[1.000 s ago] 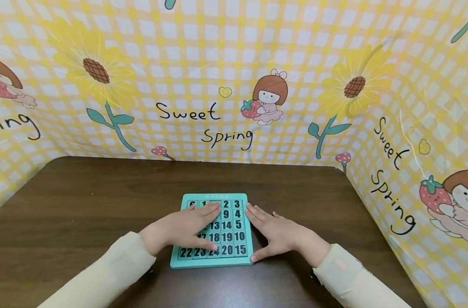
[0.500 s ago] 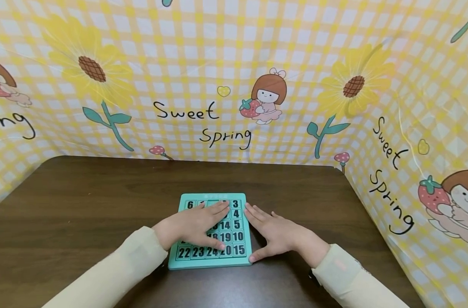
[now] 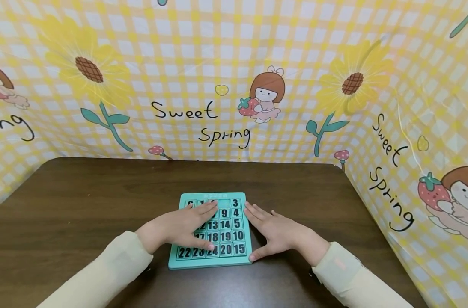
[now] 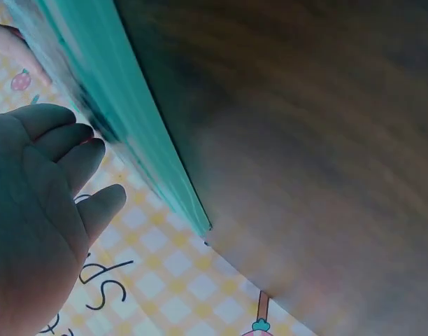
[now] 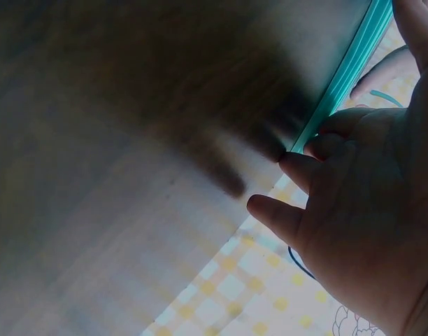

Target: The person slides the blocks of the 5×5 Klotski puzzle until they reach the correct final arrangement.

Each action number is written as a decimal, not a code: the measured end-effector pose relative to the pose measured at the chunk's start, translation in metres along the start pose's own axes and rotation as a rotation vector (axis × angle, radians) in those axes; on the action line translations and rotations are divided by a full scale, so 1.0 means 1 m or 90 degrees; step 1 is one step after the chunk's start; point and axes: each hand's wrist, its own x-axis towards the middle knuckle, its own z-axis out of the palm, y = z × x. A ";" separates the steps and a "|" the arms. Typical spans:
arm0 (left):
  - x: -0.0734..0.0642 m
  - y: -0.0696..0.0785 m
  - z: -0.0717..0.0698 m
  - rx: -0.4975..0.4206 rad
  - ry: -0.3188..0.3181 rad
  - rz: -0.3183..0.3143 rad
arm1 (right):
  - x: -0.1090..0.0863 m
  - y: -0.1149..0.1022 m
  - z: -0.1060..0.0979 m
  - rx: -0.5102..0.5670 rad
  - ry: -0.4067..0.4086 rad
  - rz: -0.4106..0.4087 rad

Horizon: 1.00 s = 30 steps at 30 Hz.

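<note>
A turquoise number slide puzzle [image 3: 211,263] lies flat on the table, with black numerals on its square tiles. My left hand [image 3: 180,226] is over its left part, fingers extended, fingertips on a tile [image 3: 214,202] in the top row's third place. The thumb reaches down near the 24, and several tiles at the left are covered. Right of those fingertips is the gap [image 3: 224,204], with the 3 tile [image 3: 235,203] beyond it. My right hand [image 3: 281,233] rests spread along the puzzle's right edge, fingertips near the upper corner and thumb at the lower corner.
The dark brown wooden table [image 3: 83,205] extends around the puzzle on all sides. A yellow checked cloth [image 3: 187,64] printed with sunflowers and cartoon figures hangs behind and at both sides of it.
My left hand moved right onto the 2 tile, then back left, sliding it one place left. The gap shifted from the top row's third place to its fourth. The right hand stayed put.
</note>
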 end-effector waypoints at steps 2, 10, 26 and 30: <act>-0.001 0.000 -0.001 0.002 0.003 0.000 | 0.000 0.000 0.000 -0.001 -0.001 0.001; 0.013 0.015 -0.010 0.033 0.013 0.055 | 0.000 0.000 0.000 0.003 -0.009 0.009; 0.041 0.031 -0.008 0.072 -0.050 0.032 | 0.000 0.000 -0.001 -0.001 -0.017 0.003; 0.039 0.031 -0.007 0.064 -0.058 0.022 | 0.001 0.000 -0.001 0.001 -0.016 0.001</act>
